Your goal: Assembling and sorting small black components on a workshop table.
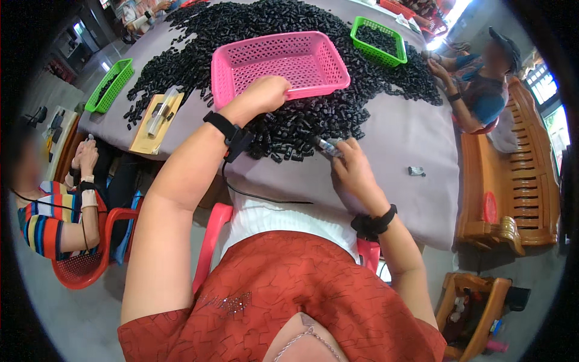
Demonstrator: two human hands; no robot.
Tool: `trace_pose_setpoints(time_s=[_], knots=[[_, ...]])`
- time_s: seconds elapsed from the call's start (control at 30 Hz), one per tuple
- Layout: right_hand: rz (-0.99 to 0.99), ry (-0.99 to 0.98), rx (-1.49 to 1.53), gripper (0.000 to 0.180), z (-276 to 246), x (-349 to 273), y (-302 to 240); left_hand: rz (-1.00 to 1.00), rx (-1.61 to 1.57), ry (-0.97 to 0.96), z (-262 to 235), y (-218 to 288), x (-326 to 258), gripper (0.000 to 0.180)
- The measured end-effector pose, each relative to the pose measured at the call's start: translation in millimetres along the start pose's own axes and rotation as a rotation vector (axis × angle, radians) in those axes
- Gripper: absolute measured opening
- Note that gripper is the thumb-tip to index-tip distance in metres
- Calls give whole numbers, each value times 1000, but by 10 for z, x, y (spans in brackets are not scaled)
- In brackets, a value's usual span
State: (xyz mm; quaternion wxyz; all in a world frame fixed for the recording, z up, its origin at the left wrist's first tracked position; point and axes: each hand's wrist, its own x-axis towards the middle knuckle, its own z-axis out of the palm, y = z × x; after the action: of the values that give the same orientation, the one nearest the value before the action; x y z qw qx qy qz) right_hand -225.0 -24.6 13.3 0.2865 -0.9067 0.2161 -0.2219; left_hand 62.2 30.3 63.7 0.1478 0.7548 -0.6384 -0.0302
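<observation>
left hand grips pink basket; right hand pinches small piece; tablecloth mostly bare to right edge.

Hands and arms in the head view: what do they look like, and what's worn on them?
The left hand and right hand are both ungloved, with bare forearms. The left wristband and right wristband are black, each with a dark, blocky module. A thin black cable runs from the left one. The short red sleeves carry thin, dark, puzzle-like lines.
</observation>
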Motion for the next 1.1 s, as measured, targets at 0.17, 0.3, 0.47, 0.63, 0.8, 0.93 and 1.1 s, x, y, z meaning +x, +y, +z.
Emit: trace_pose_setpoints(time_s=[0.17, 0.3, 0.47, 0.63, 0.8, 0.93, 1.1], knots=[[34, 23, 152, 23, -88, -26, 67, -93, 130, -12, 120, 4, -11, 15], [305, -50, 521, 18, -233, -78, 153, -119, 102, -24, 129, -39, -46, 18], [404, -29, 935, 19, -403, -180, 291, 76, 85, 347, -16, 85, -289, 43], [388, -20, 1306, 34, -484, -247, 107, -42, -309, 119, -234, 526, -1001, 34], [359, -335, 1456, 37, -348, -54, -31, -10, -207, -106, 167, 468, -1305, 28], [401, -382, 1337, 27, -133, 151, -210, 19, -196, -124, 281, 528, -1015, 26], [325, -361, 1103, 14, -8, 384, -106, 96, -88, -103, 415, 577, -606, 20]])
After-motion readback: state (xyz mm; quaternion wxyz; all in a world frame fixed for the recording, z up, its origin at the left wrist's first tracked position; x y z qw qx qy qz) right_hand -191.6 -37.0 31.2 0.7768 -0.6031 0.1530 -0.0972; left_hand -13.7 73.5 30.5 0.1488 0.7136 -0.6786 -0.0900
